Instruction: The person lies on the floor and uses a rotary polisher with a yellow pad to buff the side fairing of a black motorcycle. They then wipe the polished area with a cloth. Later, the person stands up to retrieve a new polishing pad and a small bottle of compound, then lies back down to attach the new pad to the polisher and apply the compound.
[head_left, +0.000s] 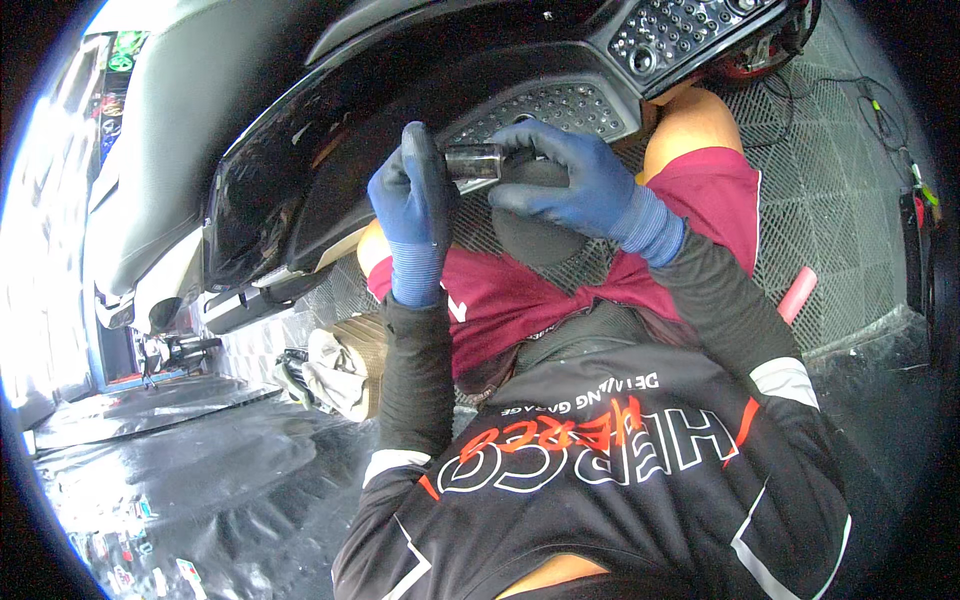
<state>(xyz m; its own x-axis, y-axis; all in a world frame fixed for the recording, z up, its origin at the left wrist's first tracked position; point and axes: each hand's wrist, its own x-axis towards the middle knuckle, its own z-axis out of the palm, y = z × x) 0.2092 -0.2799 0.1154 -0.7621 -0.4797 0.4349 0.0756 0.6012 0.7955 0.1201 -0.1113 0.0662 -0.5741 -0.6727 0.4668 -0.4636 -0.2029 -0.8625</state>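
Observation:
A short, dark, glossy cylinder, which looks like a small bottle (474, 162), lies sideways between my hands. My left hand (412, 187), in a blue glove with a dark palm, is closed around its left end. My right hand (577, 176), gloved the same way, curves its thumb and fingers about the right end. Whether those fingers grip it or a small dark part beside it cannot be told. Just beyond both hands is the studded footboard (555, 105) of a black scooter (360, 127). Below my right hand shows a dark rounded thing (536, 232), partly covered.
A pink cylinder (797, 295) lies on the grey grid floor tiles (840, 225) to the right. Cables (877, 112) run along the far right. Left of me is a tan container with pale cloth (349, 367). Black sheeting (225, 480) covers the floor behind it.

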